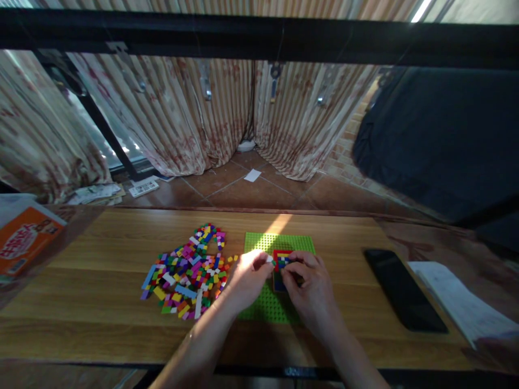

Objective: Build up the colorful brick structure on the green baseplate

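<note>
Here the left hand [252, 274] pinches a white piece [269, 259] beside the brick build [279, 285] on a green baseplate [265, 310], though whether the right hand [311, 281] grips anything I cannot tell.

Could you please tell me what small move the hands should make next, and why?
I would probably bring the small white piece, which the left hand seems to pinch, onto the multicoloured brick build: the piece is right by the build's left edge, and the right hand is at the opposite side, above the green baseplate.
</note>
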### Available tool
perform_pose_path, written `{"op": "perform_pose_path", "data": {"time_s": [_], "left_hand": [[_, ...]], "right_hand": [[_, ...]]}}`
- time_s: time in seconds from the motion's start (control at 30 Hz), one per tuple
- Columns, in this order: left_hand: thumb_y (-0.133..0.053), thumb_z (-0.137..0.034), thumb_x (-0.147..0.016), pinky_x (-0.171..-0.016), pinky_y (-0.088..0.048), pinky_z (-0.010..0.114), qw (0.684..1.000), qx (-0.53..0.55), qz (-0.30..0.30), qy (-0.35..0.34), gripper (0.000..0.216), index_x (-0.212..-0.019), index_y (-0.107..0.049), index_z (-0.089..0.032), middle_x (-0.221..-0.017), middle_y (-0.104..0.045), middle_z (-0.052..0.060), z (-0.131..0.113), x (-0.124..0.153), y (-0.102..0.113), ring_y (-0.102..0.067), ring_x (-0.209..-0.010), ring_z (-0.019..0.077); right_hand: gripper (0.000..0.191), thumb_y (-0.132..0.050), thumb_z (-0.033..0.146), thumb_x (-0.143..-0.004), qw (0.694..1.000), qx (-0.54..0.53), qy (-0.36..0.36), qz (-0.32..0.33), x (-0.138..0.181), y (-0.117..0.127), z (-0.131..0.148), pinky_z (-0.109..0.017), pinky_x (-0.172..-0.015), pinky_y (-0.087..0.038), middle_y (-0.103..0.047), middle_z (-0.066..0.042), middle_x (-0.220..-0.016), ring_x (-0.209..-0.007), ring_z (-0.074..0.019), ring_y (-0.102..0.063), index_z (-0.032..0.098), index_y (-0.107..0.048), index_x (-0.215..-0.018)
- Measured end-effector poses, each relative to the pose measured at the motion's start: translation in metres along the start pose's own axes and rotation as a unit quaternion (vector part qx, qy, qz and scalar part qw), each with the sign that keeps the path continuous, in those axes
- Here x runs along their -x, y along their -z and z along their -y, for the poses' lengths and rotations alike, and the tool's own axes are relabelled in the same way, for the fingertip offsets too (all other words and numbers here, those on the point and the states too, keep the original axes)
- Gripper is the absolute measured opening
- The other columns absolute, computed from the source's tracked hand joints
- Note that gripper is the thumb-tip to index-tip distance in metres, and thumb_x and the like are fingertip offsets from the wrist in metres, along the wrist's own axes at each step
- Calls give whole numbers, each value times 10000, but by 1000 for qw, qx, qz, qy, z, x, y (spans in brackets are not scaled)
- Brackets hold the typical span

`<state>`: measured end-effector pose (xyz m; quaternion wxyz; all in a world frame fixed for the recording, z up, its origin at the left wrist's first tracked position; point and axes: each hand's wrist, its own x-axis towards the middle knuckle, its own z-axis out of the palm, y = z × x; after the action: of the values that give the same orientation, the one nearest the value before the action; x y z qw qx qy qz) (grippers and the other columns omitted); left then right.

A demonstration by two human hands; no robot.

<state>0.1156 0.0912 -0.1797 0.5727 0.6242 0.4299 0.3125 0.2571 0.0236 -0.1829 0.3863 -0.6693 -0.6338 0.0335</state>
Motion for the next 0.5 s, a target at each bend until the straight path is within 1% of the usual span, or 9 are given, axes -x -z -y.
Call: {"op": "perform_pose_path", "data": {"time_s": [0.17,0.3,0.37,0.5], "left_hand": [[-572,-231,-726,-595,-403,227,997,71,3,28,109,-654,-533,-160,-617,-511,-33,-6,-1,1,-495,-616,119],[-580,-229,-739,-622,-427,230,994,103,16,23,93,-690,-581,-150,-645,-557,-18,-11,0,2,-525,-641,126],[-573,-223,-766,-637,-436,232,995,98,29,6,97,-718,-612,-147,-665,-583,-8,-13,2,3,-539,-659,130],[-557,-223,-831,-686,-460,238,996,54,50,-51,125,-835,-666,-161,-753,-642,6,-15,7,4,-583,-726,142]], "right_hand": [[119,-593,214,-854,1000,-10,-15,-19,-3,5,2,-451,-862,-481,-659,-76,-991,-937,-236,-590,217,-674,-767],[127,-584,270,-882,999,-29,-5,-32,-4,7,4,-460,-888,-481,-658,-77,-1041,-988,-237,-593,234,-699,-922],[160,-581,303,-892,999,-38,-1,-24,-4,6,6,-461,-895,-487,-654,-77,-1074,-1013,-239,-591,248,-701,-982],[176,-573,312,-900,998,-66,-13,-16,-3,5,8,-458,-905,-496,-651,-81,-1102,-1036,-240,-590,252,-701,-1003]]}}
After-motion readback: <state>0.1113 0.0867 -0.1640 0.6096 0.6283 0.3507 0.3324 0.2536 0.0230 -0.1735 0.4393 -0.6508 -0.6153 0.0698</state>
